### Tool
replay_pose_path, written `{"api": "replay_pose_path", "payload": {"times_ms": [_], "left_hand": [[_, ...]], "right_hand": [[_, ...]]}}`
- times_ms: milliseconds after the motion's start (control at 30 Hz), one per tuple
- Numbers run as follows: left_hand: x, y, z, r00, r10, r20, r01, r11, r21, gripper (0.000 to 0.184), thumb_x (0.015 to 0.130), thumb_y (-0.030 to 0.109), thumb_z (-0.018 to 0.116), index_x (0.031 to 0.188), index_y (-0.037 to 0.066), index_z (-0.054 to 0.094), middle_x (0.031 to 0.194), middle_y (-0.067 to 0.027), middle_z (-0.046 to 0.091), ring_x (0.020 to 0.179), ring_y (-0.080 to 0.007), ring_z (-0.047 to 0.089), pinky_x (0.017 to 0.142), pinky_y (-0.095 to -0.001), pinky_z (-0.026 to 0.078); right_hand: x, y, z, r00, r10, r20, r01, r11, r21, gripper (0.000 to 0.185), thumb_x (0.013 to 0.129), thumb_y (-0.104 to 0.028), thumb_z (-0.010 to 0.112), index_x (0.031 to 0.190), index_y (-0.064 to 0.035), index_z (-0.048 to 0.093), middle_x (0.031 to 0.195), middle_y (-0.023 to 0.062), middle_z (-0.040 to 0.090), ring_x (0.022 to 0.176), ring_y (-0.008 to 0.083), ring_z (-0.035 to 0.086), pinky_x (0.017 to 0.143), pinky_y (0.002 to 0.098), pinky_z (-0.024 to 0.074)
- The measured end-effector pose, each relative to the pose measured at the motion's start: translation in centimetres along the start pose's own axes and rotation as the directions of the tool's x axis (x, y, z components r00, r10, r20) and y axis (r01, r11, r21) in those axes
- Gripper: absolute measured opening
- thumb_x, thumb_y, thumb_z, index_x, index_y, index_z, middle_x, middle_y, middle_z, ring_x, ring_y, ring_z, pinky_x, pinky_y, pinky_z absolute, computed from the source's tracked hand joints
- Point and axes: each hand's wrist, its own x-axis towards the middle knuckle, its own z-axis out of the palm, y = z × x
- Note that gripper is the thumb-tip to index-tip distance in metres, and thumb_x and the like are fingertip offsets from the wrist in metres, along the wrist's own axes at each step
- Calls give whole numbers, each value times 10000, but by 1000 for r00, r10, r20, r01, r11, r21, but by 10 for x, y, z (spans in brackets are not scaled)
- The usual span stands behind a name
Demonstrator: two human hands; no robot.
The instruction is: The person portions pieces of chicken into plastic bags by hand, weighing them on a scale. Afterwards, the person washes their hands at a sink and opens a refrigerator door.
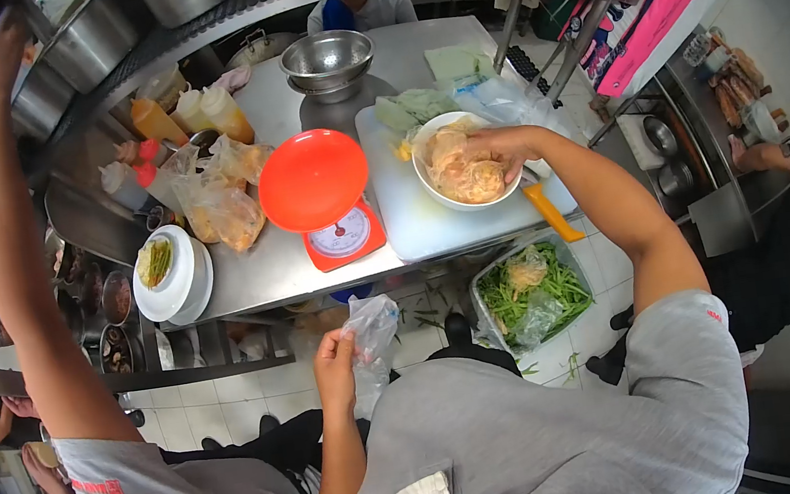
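My left hand (333,362) pinches the top of a clear plastic bag (373,329) in front of the table edge. The bag hangs limp. My right hand (504,149) reaches into a white bowl (427,174), its fingers curled over pale orange, wet-looking lumps of food (456,166). I cannot make out the exact kind of food. The bowl stands on a white cutting board (423,233), where a yellow-handled knife (552,212) lies partly behind it. Left of the board is an orange kitchen scale (343,238) with a round orange pan (313,180).
Filled plastic bags (226,205), squeeze bottles (225,112), stacked white plates (174,288) and a metal colander (326,57) share the table. A bin of green vegetables (535,296) stands on the floor. At left, a co-worker's raised arm (28,258) reaches toward the pot shelf (280,0).
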Motion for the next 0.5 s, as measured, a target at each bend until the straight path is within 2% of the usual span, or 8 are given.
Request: {"api": "replay_pose_path", "payload": {"times_ms": [33,67,133,267,333,367,400,500], "left_hand": [[1,0,1,1000,-2,0,2,1000,0,106,878,151,555,870,48,581,708,28,519,627,-40,462,571,-191,394],[2,0,4,1000,0,18,0,1000,14,107,878,153,555,867,50,580,702,29,519,618,-40,458,571,-191,392],[6,2,10,999,4,39,-5,1000,30,108,878,155,555,864,51,580,696,31,518,610,-40,455,571,-192,390],[10,10,23,994,30,104,-35,998,49,104,877,163,557,864,63,584,684,39,517,596,-36,445,559,-187,372],[16,8,17,991,51,121,-67,988,138,129,885,148,554,861,26,588,707,15,548,654,-54,507,609,-198,406],[20,14,8,991,93,101,-106,986,132,134,887,153,552,861,27,587,706,13,549,650,-54,508,606,-199,407],[25,21,-7,989,118,89,-129,983,128,138,889,158,550,862,28,586,704,12,550,647,-54,508,603,-200,409],[17,21,-16,973,224,52,-228,970,89,151,894,173,544,863,30,584,700,8,553,635,-53,509,594,-202,413]], "right_hand": [[9,2,-7,982,95,162,-123,978,170,825,673,-415,734,1329,-118,330,1195,112,516,892,219,614,645,337,548],[4,1,-2,982,96,162,-124,978,171,825,673,-415,734,1329,-118,330,1195,112,516,892,219,614,645,337,548],[-13,-7,15,996,-6,-93,6,1000,-1,830,698,-386,727,1353,-139,282,1246,117,478,995,251,577,709,366,540],[9,0,15,998,-10,-62,12,999,41,876,690,-345,748,1370,-147,232,1288,117,424,1100,254,506,775,410,520],[41,20,11,984,-172,-34,175,963,205,936,661,-278,786,1378,-164,196,1308,95,384,1154,250,445,834,467,488],[21,3,21,996,-81,-47,91,963,253,945,650,-214,799,1378,-183,197,1289,80,391,1131,257,455,828,530,472],[34,13,18,990,-114,-82,133,945,299,930,669,-196,784,1382,-199,188,1283,78,398,1138,278,452,792,566,474],[33,12,29,973,-133,-190,196,908,370,911,656,-159,781,1374,-155,221,1254,114,423,1147,269,454,815,502,486]]}}
